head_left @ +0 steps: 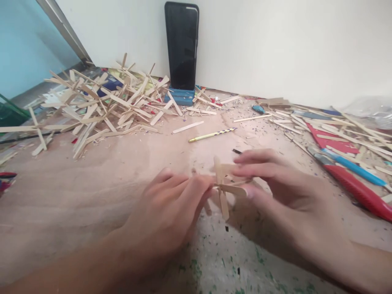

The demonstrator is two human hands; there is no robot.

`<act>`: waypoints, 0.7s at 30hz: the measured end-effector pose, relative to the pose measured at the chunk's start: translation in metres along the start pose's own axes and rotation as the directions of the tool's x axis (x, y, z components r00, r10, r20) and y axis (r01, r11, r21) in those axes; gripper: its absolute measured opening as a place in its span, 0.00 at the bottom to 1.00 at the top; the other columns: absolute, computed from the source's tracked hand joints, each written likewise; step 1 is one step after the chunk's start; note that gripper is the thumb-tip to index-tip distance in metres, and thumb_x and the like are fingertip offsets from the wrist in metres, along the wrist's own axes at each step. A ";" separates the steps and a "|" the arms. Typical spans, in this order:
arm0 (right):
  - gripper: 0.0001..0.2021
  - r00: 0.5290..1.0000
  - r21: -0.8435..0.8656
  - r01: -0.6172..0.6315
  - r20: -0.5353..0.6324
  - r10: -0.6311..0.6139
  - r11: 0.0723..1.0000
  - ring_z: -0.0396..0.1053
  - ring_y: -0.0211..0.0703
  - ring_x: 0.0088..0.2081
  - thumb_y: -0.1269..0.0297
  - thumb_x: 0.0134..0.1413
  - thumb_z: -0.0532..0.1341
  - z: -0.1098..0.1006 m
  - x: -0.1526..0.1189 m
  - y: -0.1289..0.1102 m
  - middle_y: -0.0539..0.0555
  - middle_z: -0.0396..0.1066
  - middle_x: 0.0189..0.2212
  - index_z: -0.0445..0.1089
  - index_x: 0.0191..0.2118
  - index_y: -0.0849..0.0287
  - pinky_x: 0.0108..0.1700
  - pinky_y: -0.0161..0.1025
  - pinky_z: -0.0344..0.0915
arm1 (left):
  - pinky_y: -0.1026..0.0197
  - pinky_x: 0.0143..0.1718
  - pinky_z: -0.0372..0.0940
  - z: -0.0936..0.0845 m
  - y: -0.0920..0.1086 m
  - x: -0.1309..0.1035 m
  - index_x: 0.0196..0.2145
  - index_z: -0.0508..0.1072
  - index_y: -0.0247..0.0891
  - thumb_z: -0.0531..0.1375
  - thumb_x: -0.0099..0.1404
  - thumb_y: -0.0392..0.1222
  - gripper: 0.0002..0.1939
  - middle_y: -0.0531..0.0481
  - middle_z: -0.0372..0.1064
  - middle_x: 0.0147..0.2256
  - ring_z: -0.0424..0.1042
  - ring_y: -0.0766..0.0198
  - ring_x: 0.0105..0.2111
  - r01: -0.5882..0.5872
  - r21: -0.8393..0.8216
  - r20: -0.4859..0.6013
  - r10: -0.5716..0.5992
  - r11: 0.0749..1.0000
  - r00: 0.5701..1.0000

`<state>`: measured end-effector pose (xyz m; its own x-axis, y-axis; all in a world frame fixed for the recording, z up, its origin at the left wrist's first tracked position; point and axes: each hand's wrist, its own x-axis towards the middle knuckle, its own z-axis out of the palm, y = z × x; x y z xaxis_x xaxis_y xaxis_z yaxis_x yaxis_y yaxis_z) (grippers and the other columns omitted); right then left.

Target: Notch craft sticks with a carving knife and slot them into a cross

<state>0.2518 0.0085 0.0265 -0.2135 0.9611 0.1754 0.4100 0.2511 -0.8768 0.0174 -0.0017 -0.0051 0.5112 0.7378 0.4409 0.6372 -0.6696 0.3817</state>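
Note:
Between my hands is a small assembly of crossed wooden craft sticks, one stick standing nearly upright with others running sideways from it. My left hand grips its left side, with the fingers curled round and part of the assembly hidden behind them. From the right, my right hand has its thumb at the tip of a sideways stick and its fingers on another stick behind. Slight blur covers both hands. A yellow patterned pencil lies just beyond them on the wooden table.
At the back left rises a heap of crossed craft sticks. A black phone stands in a blue holder against the white wall. To the right lie a red-handled cutter, a blue pen and loose sticks.

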 end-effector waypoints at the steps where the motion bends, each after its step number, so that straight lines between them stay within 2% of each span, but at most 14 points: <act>1: 0.07 0.998 0.026 -0.045 -0.039 0.046 0.999 0.82 0.50 0.44 0.56 0.64 0.72 0.000 -0.001 -0.001 0.55 0.83 0.40 0.83 0.35 0.49 0.46 0.45 0.81 | 0.55 0.40 0.59 -0.001 -0.001 -0.001 0.47 0.66 0.44 0.52 0.84 0.35 0.06 0.59 0.78 0.32 0.76 0.61 0.31 0.008 -0.004 -0.007 -0.008 1.000 1.000; 3: 0.13 0.986 0.087 -0.161 -0.025 0.163 0.983 0.78 0.45 0.33 0.52 0.64 0.71 0.002 -0.003 -0.002 0.55 0.82 0.34 0.81 0.31 0.52 0.33 0.39 0.77 | 0.55 0.41 0.61 -0.002 -0.002 -0.002 0.48 0.66 0.45 0.53 0.83 0.35 0.06 0.59 0.79 0.33 0.77 0.61 0.34 0.019 -0.008 0.000 -0.019 1.000 1.000; 5: 0.13 0.979 0.125 -0.193 -0.047 0.200 0.973 0.79 0.46 0.36 0.52 0.64 0.72 0.004 -0.006 -0.003 0.57 0.82 0.39 0.81 0.32 0.54 0.32 0.37 0.75 | 0.56 0.42 0.63 -0.002 -0.004 -0.004 0.51 0.67 0.46 0.53 0.83 0.33 0.08 0.59 0.80 0.35 0.78 0.62 0.35 0.021 -0.012 0.018 -0.020 1.000 1.000; 6: 0.12 0.975 0.143 -0.173 -0.113 0.190 0.974 0.78 0.45 0.38 0.53 0.64 0.72 0.005 -0.008 -0.003 0.57 0.81 0.40 0.81 0.32 0.54 0.33 0.37 0.75 | 0.57 0.43 0.63 -0.002 -0.005 -0.005 0.52 0.67 0.46 0.53 0.83 0.32 0.09 0.59 0.80 0.37 0.78 0.63 0.36 0.027 -0.012 0.025 -0.026 1.000 0.999; 7: 0.13 0.969 0.169 -0.163 -0.159 0.190 0.972 0.76 0.44 0.36 0.54 0.64 0.71 0.006 -0.009 -0.003 0.56 0.80 0.38 0.79 0.31 0.54 0.32 0.37 0.73 | 0.57 0.43 0.64 -0.002 -0.006 -0.005 0.53 0.67 0.46 0.53 0.82 0.31 0.10 0.59 0.81 0.38 0.78 0.64 0.37 0.037 -0.010 0.028 -0.037 0.999 0.999; 8: 0.15 0.964 0.217 -0.181 -0.155 0.217 0.959 0.73 0.41 0.32 0.53 0.65 0.71 0.007 -0.010 -0.003 0.55 0.77 0.33 0.78 0.29 0.54 0.29 0.36 0.70 | 0.58 0.44 0.65 -0.003 -0.006 -0.005 0.54 0.67 0.46 0.54 0.82 0.31 0.11 0.59 0.81 0.38 0.79 0.64 0.37 0.047 -0.007 0.023 -0.047 0.999 0.999; 9: 0.17 0.958 0.286 -0.240 -0.083 0.274 0.928 0.68 0.39 0.26 0.52 0.66 0.70 0.008 -0.011 -0.003 0.52 0.72 0.27 0.76 0.28 0.54 0.25 0.36 0.65 | 0.58 0.44 0.66 -0.003 -0.006 -0.004 0.54 0.67 0.46 0.54 0.82 0.32 0.10 0.59 0.81 0.39 0.79 0.64 0.37 0.055 -0.002 0.015 -0.055 0.998 0.998; 10: 0.18 0.938 0.353 -0.337 0.051 0.342 0.873 0.62 0.37 0.22 0.49 0.66 0.70 0.009 -0.012 -0.004 0.49 0.67 0.23 0.75 0.29 0.54 0.22 0.35 0.60 | 0.59 0.45 0.67 -0.004 -0.006 -0.004 0.55 0.67 0.46 0.54 0.82 0.32 0.10 0.59 0.81 0.39 0.79 0.64 0.37 0.061 0.003 0.011 -0.061 0.998 0.998; 12: 0.17 0.846 0.422 -0.526 0.346 0.405 0.739 0.59 0.35 0.20 0.46 0.64 0.71 0.012 -0.011 -0.006 0.46 0.64 0.20 0.77 0.33 0.55 0.20 0.33 0.54 | 0.59 0.45 0.68 -0.006 -0.005 -0.004 0.55 0.68 0.47 0.54 0.83 0.34 0.10 0.58 0.81 0.39 0.79 0.64 0.37 0.055 -0.006 0.012 -0.055 0.998 0.998; 13: 0.17 0.800 0.425 -0.583 0.447 0.399 0.693 0.60 0.34 0.20 0.45 0.63 0.72 0.014 -0.009 -0.007 0.46 0.66 0.20 0.78 0.35 0.55 0.20 0.32 0.53 | 0.60 0.45 0.69 -0.006 -0.004 -0.005 0.55 0.68 0.48 0.54 0.83 0.34 0.10 0.59 0.81 0.39 0.79 0.64 0.37 0.049 -0.016 0.019 -0.049 0.999 0.999; 15: 0.19 0.761 0.430 -0.625 0.523 0.384 0.651 0.60 0.33 0.20 0.45 0.62 0.72 0.018 -0.007 -0.007 0.47 0.68 0.20 0.78 0.34 0.57 0.20 0.31 0.52 | 0.60 0.44 0.70 -0.007 -0.002 -0.005 0.55 0.69 0.49 0.53 0.84 0.35 0.10 0.59 0.82 0.39 0.80 0.64 0.38 0.041 -0.026 0.033 -0.040 0.999 0.999; 18: 0.21 0.755 0.478 -0.641 0.532 0.383 0.601 0.56 0.31 0.18 0.45 0.64 0.71 0.021 -0.004 -0.004 0.46 0.65 0.16 0.77 0.30 0.60 0.20 0.31 0.50 | 0.60 0.43 0.70 -0.006 0.000 -0.003 0.53 0.69 0.48 0.54 0.84 0.38 0.07 0.59 0.82 0.38 0.80 0.64 0.36 0.023 0.012 0.002 -0.023 1.000 1.000; 21: 0.20 0.767 0.527 -0.633 0.526 0.367 0.567 0.58 0.29 0.18 0.48 0.61 0.73 0.022 -0.003 0.001 0.48 0.73 0.21 0.77 0.30 0.61 0.19 0.31 0.50 | 0.59 0.43 0.69 -0.005 0.003 0.001 0.51 0.69 0.45 0.56 0.82 0.35 0.05 0.58 0.83 0.38 0.80 0.64 0.36 -0.013 0.039 -0.031 0.015 0.999 0.999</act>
<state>0.2336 0.0032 0.0156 -0.4801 0.7685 -0.4230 -0.0996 -0.5268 -0.8441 0.0171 -0.0030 0.0004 0.5021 0.7249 0.4715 0.6525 -0.6755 0.3436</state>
